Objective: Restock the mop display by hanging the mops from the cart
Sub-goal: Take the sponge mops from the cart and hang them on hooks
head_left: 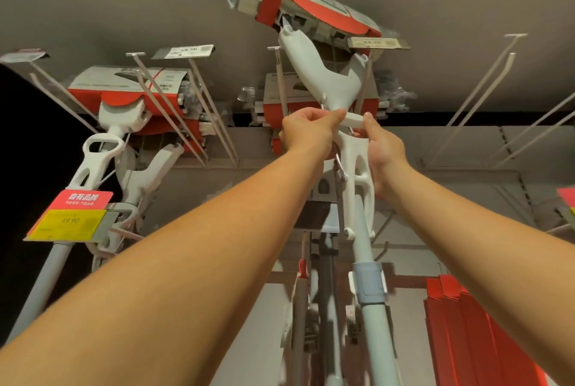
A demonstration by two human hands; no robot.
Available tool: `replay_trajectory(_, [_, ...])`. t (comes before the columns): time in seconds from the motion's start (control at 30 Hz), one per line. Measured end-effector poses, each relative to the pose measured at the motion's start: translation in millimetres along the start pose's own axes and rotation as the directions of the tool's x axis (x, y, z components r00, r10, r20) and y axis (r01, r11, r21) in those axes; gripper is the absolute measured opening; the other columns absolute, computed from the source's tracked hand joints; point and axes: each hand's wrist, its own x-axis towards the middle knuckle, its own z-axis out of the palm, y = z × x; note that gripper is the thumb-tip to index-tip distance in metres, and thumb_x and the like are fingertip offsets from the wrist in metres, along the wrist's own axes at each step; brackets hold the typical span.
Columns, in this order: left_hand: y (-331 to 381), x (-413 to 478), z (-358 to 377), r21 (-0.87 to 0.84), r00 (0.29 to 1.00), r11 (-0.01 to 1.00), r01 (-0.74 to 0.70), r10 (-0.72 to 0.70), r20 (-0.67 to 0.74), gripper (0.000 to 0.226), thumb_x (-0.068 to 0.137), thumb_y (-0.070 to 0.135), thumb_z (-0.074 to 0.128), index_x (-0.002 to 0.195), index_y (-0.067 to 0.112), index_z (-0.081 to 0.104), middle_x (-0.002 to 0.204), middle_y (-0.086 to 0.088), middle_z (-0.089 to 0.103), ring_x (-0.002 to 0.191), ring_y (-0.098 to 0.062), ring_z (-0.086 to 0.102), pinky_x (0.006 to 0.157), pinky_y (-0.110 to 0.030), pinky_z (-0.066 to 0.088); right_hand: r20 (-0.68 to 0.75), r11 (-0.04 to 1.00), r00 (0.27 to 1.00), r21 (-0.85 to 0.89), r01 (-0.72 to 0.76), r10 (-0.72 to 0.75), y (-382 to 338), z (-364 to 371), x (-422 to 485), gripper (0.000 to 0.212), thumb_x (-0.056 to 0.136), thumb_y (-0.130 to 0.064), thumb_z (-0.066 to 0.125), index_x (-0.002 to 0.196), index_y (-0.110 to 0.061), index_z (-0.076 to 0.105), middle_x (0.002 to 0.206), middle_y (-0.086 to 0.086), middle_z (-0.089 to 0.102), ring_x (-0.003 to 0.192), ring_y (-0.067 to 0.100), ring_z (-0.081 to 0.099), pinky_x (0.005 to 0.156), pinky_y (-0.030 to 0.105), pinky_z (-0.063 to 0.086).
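I look up at the display. A mop with a white forked neck (329, 80) and a head packed in red card and plastic (298, 5) is raised overhead, its pale blue-grey pole (370, 301) running down toward me. My left hand (308, 133) grips the neck just below the fork. My right hand (381, 149) pinches the small white lever (354, 120) and holds the white frame (357, 167) beneath it. Several packed mops hang on the hooks, one at left (130, 96) and one behind my hands (277, 111).
Long bare metal hooks (476, 86) jut out at upper right and between the hung mops. Price tags sit on hook ends: a white one (186, 51), one above my hands (373, 42), and a pink and yellow label (71, 214) at left. Red packs (460, 332) stand at lower right.
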Motion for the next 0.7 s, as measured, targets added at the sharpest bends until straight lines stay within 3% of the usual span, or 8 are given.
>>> replay_trajectory(0.17, [-3.7,11.0,-1.7,-0.001,0.998,1.0,-0.004,0.005,0.062,0.015,0.082,0.023,0.076,0.081,0.013,0.065,0.089,-0.007,0.071,0.082,-0.024,0.071,0.074,-0.04,0.061,-0.043,0.999,0.998,-0.029,0.038,-0.039,4.9,2.8,8.7,0.03,0.1,-0.033,0.046,0.088,-0.011,0.063,0.085,0.01,0.064,0.064,0.02,0.063,0.053,0.026,0.055])
replay_trajectory(0.53, [-21.5,27.9,-1.5,0.022,0.996,0.998,-0.065,0.064,0.055,0.018,0.078,0.023,0.079,0.069,0.016,0.065,0.086,-0.01,0.071,0.081,-0.028,0.071,0.063,-0.037,0.061,-0.086,0.998,0.994,-0.004,0.068,-0.068,26.1,2.9,30.8,0.031,0.1,-0.033,0.047,0.089,-0.009,0.064,0.094,0.015,0.061,0.072,0.023,0.06,0.064,0.033,0.053])
replay_trajectory(0.63, [-23.3,29.9,4.5,0.055,0.999,0.997,-0.047,0.046,0.021,0.019,0.072,0.024,0.083,0.068,0.017,0.066,0.084,-0.006,0.071,0.079,-0.024,0.07,0.068,-0.039,0.061,-0.012,0.997,1.0,0.079,-0.021,0.022,34.4,-6.1,36.2,0.042,0.1,-0.04,0.044,0.104,-0.004,0.066,0.093,0.015,0.063,0.067,0.025,0.062,0.059,0.033,0.053])
replay_trajectory(0.7, [-25.1,30.3,7.6,0.104,0.999,0.994,-0.035,0.033,0.018,0.018,0.072,0.025,0.083,0.071,0.016,0.067,0.082,-0.002,0.069,0.075,-0.018,0.068,0.064,-0.032,0.059,0.059,0.984,0.994,0.144,-0.101,0.094,41.8,-11.3,39.6,0.051,0.099,-0.045,0.04,0.12,-0.004,0.063,0.097,0.017,0.064,0.067,0.027,0.062,0.057,0.033,0.052])
